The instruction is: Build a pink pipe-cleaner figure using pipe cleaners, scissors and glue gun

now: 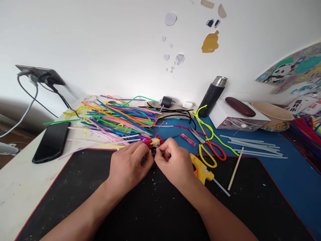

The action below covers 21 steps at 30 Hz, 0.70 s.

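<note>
My left hand [130,164] and my right hand [173,162] meet over the far edge of a black mat [140,211]. Both pinch a small pink and yellow pipe-cleaner piece [153,142] that sticks up between the fingertips. Fingers of both hands are curled closed around it. A green stem seems to run under the fingers, mostly hidden. Just behind the hands lies a large loose pile of coloured pipe cleaners [117,120].
A yellow glue gun [202,169], scissors [209,149], a wooden stick [235,169] and clear glue sticks [253,145] lie to the right. A phone [51,142] lies left. A black flask [213,95], white box [238,118] and bowl [273,115] stand behind.
</note>
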{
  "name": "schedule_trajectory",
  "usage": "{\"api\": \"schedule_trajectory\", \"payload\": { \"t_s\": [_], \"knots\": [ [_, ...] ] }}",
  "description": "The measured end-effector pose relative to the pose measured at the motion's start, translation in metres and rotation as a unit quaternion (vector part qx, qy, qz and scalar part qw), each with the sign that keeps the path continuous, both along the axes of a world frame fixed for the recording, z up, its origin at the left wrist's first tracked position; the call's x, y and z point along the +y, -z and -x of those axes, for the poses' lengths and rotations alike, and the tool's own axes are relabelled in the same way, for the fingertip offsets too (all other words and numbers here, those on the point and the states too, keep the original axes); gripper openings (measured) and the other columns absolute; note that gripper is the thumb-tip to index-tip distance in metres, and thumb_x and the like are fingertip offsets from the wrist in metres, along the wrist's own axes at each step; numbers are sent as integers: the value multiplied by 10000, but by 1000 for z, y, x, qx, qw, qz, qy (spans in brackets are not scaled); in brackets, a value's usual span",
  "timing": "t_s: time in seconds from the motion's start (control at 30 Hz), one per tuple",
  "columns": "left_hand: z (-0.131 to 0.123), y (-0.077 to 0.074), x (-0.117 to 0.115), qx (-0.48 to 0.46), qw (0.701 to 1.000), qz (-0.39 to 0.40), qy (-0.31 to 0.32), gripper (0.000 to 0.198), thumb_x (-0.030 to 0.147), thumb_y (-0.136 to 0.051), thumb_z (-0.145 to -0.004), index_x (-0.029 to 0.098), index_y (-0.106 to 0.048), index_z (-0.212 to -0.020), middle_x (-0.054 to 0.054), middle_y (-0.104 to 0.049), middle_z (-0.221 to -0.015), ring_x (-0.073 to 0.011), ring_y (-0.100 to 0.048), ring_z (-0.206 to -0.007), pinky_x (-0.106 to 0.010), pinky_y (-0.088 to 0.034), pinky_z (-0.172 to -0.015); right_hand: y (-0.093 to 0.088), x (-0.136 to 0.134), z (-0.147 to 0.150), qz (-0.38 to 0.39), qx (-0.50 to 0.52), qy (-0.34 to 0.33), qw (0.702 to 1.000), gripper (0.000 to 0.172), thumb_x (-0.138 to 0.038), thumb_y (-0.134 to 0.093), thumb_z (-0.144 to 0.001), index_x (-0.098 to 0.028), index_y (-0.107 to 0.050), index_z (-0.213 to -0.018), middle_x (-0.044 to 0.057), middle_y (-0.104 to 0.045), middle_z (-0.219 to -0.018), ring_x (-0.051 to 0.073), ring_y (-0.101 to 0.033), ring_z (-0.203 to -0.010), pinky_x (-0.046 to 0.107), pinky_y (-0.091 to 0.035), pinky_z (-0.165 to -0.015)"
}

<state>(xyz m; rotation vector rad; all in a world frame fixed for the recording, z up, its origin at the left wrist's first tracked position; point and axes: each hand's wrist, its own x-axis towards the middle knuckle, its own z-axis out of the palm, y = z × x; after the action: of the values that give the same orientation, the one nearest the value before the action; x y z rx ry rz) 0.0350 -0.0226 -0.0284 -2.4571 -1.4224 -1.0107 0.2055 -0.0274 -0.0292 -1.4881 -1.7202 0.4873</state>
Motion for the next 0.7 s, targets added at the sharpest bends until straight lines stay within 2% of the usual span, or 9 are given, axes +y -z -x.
{"api": "schedule_trajectory", "payload": {
  "t_s": [0.17, 0.27, 0.37, 0.47, 0.57, 0.7],
  "knots": [
    [0, 0, 0, -7, 1000, 19, -8, 268, 191, -574, -986, 220, -583, -719, 0, -638, -653, -149, -571, -573, -278, -333, -573, 2, 0, 0, 28, 26, -12, 999, 175, -269, -645, -892, -261, -514, -777, -80, -468, -516, 129, -410, -455, 281, -300, -536],
    [3, 1, 2, -36, 998, 42, -8, 262, 209, -581, -982, 224, -601, -721, -2, -648, -661, -150, -569, -579, -279, -338, -577, -2, 1, -2, 74, 85, -68, 991, 170, -293, -664, -915, -250, -559, -789, -78, -489, -540, 123, -435, -481, 271, -325, -541],
    [9, -1, 5, -87, 994, 64, 5, 227, 220, -595, -990, 227, -628, -765, 1, -666, -688, -147, -579, -593, -270, -366, -586, -12, 2, -8, 130, 185, -119, 967, 215, -411, -667, -971, -230, -642, -859, -58, -537, -592, 125, -486, -513, 261, -362, -530],
    [14, -7, 7, -148, 984, 82, 50, 141, 205, -613, -1011, 225, -664, -880, -2, -717, -753, -139, -610, -613, -251, -416, -603, -20, 5, -17, 165, 270, -117, 941, 353, -549, -644, -1003, -206, -706, -946, -54, -534, -569, 125, -475, -482, 261, -362, -491],
    [15, -12, 8, -185, 973, 99, 96, 94, 180, -629, -1010, 223, -693, -956, -11, -756, -799, -142, -650, -646, -241, -459, -628, -22, 9, -23, 182, 302, -110, 929, 375, -563, -683, -983, -192, -730, -1008, -73, -511, -530, 112, -433, -450, 255, -341, -473],
    [14, -14, 8, -190, 971, 105, 100, 101, 175, -635, -1011, 220, -707, -957, -20, -765, -797, -149, -675, -662, -241, -490, -649, -19, 10, -24, 241, 338, -156, 896, 406, -590, -721, -956, -188, -715, -1014, -81, -522, -535, 97, -402, -444, 242, -305, -453]
  ]
}}
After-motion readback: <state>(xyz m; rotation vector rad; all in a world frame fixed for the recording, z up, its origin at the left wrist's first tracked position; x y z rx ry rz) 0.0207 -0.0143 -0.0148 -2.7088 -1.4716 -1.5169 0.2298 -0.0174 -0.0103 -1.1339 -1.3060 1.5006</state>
